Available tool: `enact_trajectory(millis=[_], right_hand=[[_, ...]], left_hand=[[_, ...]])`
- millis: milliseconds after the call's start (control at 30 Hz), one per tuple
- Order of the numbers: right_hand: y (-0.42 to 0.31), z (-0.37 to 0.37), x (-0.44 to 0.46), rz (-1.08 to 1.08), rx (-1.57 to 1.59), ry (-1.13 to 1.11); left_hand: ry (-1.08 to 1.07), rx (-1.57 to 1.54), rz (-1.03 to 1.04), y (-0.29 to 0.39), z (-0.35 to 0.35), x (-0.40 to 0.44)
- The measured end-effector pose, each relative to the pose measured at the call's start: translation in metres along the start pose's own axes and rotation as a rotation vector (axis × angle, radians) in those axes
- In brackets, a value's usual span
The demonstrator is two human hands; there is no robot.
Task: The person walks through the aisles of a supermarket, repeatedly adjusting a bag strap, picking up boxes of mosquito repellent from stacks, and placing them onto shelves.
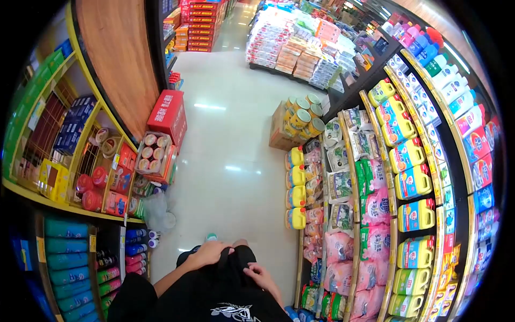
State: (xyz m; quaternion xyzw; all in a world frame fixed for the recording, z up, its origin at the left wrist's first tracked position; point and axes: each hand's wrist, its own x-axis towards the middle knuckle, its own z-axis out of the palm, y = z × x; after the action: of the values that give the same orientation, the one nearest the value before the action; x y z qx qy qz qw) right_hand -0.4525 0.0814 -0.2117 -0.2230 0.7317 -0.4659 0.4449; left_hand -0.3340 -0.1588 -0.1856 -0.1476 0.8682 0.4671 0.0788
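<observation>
At the bottom centre, both hands are low in front of the body, over black clothing. My left hand is bent at the wrist, its fingers closed at a dark strap or fold of black cloth; what exactly it grips is too small to tell. To its right, my right hand rests against the black clothing with its fingers loosely curled and partly apart, and nothing shows in it. A white print marks the black shirt below. The tip of a shoe shows just beyond my left hand.
Shelves of yellow jugs and pink bags line the right side. Bottles fill the lower left shelf. A red box, a carton of cans and a pallet of wrapped packs stand along the aisle floor.
</observation>
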Motion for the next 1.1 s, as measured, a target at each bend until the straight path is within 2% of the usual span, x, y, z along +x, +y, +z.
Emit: enact_trajectory(millis=[133, 233, 333, 433, 467, 500, 533, 733, 800, 900, 967, 1067, 1100], right_hand=[[-0.019, -0.012, 0.041, 0.081, 0.272, 0.29], [-0.066, -0.022, 0.079, 0.041, 0.434, 0.29], [-0.077, -0.041, 0.127, 0.01, 0.557, 0.31], [-0.105, -0.068, 0.174, 0.038, 0.708, 0.395], [-0.12, -0.081, 0.193, 0.054, 0.756, 0.424], [-0.122, -0.095, 0.216, -0.028, 0.769, 0.412], [-0.131, -0.112, 0.235, -0.008, 0.617, 0.445], [-0.203, -0.183, 0.327, -0.127, 0.61, 0.382], [-0.213, -0.196, 0.354, -0.154, 0.545, 0.35], [-0.231, -0.208, 0.383, -0.107, 0.49, 0.264], [-0.234, -0.21, 0.4, -0.112, 0.47, 0.209], [-0.249, -0.212, 0.424, -0.074, 0.571, 0.114], [-0.251, -0.214, 0.432, -0.031, 0.616, 0.078]], left_hand=[[0.137, -0.053, 0.029, -0.002, -0.025, 0.047], [0.076, -0.018, 0.012, 0.002, -0.046, 0.091], [0.023, -0.107, 0.041, 0.013, -0.072, 0.143], [0.155, -0.282, 0.142, 0.026, -0.097, 0.198], [0.207, -0.238, 0.181, 0.026, -0.105, 0.223], [0.263, -0.194, 0.209, 0.022, -0.11, 0.25], [0.317, -0.148, 0.226, 0.028, -0.121, 0.268], [0.414, -0.134, 0.142, 0.075, -0.219, 0.376], [0.573, -0.118, 0.251, 0.074, -0.239, 0.406], [0.58, -0.214, 0.183, 0.084, -0.269, 0.425], [0.63, -0.32, 0.203, 0.072, -0.27, 0.439], [0.625, -0.463, 0.084, 0.045, -0.246, 0.447], [0.53, -0.425, -0.056, 0.038, -0.238, 0.443]])
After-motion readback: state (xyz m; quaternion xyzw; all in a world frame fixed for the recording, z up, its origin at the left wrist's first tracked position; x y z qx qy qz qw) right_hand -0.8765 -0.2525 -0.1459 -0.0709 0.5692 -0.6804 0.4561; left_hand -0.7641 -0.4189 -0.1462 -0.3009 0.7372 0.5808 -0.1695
